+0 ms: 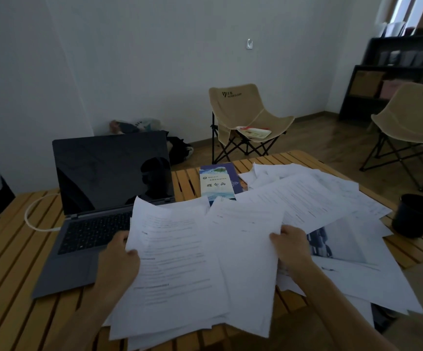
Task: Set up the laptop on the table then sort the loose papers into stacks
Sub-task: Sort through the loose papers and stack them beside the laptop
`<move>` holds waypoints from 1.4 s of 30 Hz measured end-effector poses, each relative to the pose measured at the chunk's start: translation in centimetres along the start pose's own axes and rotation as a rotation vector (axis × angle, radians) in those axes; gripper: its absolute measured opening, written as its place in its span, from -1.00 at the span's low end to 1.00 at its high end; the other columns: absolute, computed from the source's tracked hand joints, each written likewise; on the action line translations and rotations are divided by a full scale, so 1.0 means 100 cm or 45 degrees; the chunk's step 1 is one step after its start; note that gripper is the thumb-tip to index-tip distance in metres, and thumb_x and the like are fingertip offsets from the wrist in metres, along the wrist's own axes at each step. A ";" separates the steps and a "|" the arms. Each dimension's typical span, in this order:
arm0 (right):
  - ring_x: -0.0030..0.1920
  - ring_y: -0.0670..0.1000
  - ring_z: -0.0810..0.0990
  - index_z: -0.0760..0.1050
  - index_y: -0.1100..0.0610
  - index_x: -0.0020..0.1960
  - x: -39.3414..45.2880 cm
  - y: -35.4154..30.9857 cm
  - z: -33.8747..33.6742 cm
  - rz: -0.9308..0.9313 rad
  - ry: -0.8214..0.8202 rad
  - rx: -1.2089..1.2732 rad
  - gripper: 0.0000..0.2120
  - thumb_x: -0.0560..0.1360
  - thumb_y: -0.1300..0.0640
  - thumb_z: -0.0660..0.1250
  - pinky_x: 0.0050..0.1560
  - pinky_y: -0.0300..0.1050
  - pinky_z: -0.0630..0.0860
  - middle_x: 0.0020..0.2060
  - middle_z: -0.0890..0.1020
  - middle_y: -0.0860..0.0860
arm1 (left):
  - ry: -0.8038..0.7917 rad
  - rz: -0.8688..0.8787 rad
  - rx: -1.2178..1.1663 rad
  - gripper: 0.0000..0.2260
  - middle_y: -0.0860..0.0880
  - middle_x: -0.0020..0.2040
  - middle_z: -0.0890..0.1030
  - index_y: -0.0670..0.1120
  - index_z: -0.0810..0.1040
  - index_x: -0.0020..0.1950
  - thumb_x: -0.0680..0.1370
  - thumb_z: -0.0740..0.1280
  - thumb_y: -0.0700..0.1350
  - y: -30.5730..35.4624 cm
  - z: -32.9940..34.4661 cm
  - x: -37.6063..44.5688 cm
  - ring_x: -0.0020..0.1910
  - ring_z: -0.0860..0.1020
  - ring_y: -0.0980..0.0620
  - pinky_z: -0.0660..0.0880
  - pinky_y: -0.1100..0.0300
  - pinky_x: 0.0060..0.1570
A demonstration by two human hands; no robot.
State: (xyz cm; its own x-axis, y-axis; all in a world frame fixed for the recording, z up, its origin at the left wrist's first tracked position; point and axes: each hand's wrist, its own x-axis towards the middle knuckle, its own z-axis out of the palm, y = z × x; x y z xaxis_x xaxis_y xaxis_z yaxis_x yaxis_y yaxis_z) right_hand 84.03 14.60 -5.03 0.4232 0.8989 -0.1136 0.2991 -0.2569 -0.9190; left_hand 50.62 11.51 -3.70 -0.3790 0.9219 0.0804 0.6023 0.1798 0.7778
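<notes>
While the slatted table (10,252) already carries the open laptop (99,203), sorting is under way: loose papers (319,198) sprawl rightward, and left hand (119,259) and right hand (291,244) each pinch held sheets (192,262); next, probably squaring them into one stack.

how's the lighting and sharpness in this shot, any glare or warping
Head view: dim, flat room light; the laptop screen is dark and mirrors a silhouette; print on the held papers is too soft to read; wide-angle bending curves the table slats near the edges.

Grey laptop (99,211) with black screen on the yellow slatted table (10,249); white papers (180,262) right of it, black cup (419,215) beyond.
</notes>
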 end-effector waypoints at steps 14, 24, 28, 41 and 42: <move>-0.01 0.08 0.63 0.62 0.11 -0.02 0.008 -0.063 -0.094 -0.087 0.164 0.941 -0.89 0.59 0.22 0.31 0.06 -0.01 0.54 0.05 0.66 0.19 | -0.422 0.212 0.592 -0.13 -0.06 0.59 0.00 -0.03 -0.04 0.59 0.41 0.22 0.29 -0.008 0.014 0.002 0.55 0.00 -0.05 -0.03 0.11 0.51; -0.07 0.18 0.69 0.67 0.12 -0.05 -0.007 -0.036 -0.021 -0.053 -0.087 0.506 -0.92 0.55 0.19 0.39 0.04 0.08 0.63 -0.13 0.73 0.09 | -0.337 0.177 -0.227 -0.73 0.01 0.16 0.61 0.01 0.57 0.19 0.63 0.20 0.09 0.030 0.005 -0.009 0.10 0.57 0.08 0.47 0.09 0.22; -0.14 0.18 0.68 0.63 0.17 -0.13 -0.025 -0.023 0.014 -0.076 -0.168 0.349 -0.87 0.53 0.12 0.44 -0.05 0.10 0.66 -0.22 0.70 0.09 | -0.424 0.005 -0.936 -0.62 -0.01 -0.07 0.71 -0.04 0.63 0.11 0.67 0.07 0.10 0.061 -0.001 -0.016 -0.10 0.68 -0.01 0.56 0.25 -0.20; -0.16 0.15 0.66 0.54 0.24 -0.07 -0.039 -0.012 0.041 -0.191 -0.267 0.340 -0.68 0.62 -0.02 0.27 -0.13 0.02 0.67 -0.19 0.66 0.14 | 0.329 0.428 -0.326 -0.89 0.03 -0.01 0.55 -0.07 0.54 0.08 0.59 0.32 -0.08 0.040 0.024 0.000 -0.07 0.54 0.10 0.42 0.46 -0.15; -0.14 0.14 0.67 0.54 0.25 -0.03 -0.038 -0.011 0.040 -0.206 -0.263 0.322 -0.68 0.63 -0.02 0.25 -0.14 -0.03 0.66 -0.17 0.66 0.13 | 0.334 0.394 -0.378 -0.91 0.03 -0.03 0.55 -0.06 0.53 0.03 0.58 0.33 -0.07 0.040 0.023 0.003 -0.09 0.53 0.11 0.41 0.46 -0.18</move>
State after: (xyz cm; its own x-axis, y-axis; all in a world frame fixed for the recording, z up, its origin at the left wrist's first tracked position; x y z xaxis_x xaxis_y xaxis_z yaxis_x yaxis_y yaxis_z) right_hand 78.63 12.89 -5.08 0.1983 0.9801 -0.0089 0.1165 -0.0326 -0.9927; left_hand 54.56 13.26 -2.03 -0.4011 0.7924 0.4596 0.5031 -0.2288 0.8334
